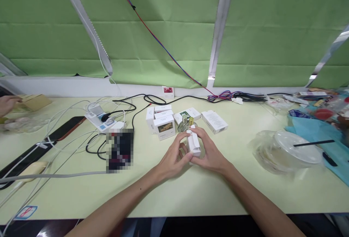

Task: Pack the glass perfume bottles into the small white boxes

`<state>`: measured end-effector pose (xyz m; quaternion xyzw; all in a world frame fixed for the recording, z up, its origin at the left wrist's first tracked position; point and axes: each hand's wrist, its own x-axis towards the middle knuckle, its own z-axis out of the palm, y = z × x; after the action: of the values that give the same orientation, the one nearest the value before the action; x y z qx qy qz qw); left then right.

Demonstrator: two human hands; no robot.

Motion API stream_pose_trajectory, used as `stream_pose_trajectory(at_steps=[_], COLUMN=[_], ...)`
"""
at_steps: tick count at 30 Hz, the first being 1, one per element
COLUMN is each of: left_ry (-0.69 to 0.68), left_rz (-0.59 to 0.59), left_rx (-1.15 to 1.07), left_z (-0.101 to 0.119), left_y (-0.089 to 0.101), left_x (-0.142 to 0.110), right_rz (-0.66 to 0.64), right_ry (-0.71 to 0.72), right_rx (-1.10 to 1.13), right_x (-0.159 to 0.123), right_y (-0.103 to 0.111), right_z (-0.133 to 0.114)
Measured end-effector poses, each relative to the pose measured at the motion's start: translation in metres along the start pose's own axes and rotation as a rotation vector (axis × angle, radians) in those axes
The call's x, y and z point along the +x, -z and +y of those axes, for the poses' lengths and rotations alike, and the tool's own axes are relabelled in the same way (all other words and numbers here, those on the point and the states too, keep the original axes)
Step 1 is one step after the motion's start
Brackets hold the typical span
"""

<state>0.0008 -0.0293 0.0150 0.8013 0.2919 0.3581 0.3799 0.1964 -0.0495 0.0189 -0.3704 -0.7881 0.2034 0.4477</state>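
Observation:
Between my two hands is a small white box (193, 144), raised a little over the table, one narrow side toward me. My left hand (174, 154) grips its left side with thumb and fingers. On its right side my right hand (208, 150) is closed, thumb below and fingers along the top. Just behind the box stand two glass bottles, one with a silver cap (184, 119) and one with a gold cap (191, 121); my fingers partly cover them. A white box with a picture (165, 128) stands left of them among several similar boxes.
Two white boxes lie behind, one flat at the right (214, 121). At left are a pixelated device (120, 149), a power strip (99, 117) and tangled cables. A lidded plastic container (297, 147) sits at right. Another person's hand (9, 105) touches a cardboard box (34, 102) at far left.

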Motion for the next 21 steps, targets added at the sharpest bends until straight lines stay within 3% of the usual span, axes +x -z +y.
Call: stream_pose_trajectory(at_steps=[12, 21], left_ry=[-0.029, 0.021], left_rz=[-0.028, -0.042], left_rx=[0.109, 0.089], left_z=[-0.0038, -0.0075], left_y=[-0.0013, -0.0023], left_x=[0.0002, -0.0013], right_rz=[-0.023, -0.029], right_ry=[-0.015, -0.029], right_rx=[-0.039, -0.070], right_x=[0.0004, 0.0010], right_y=[0.0022, 0.0012], right_z=[-0.0003, 0.0016])
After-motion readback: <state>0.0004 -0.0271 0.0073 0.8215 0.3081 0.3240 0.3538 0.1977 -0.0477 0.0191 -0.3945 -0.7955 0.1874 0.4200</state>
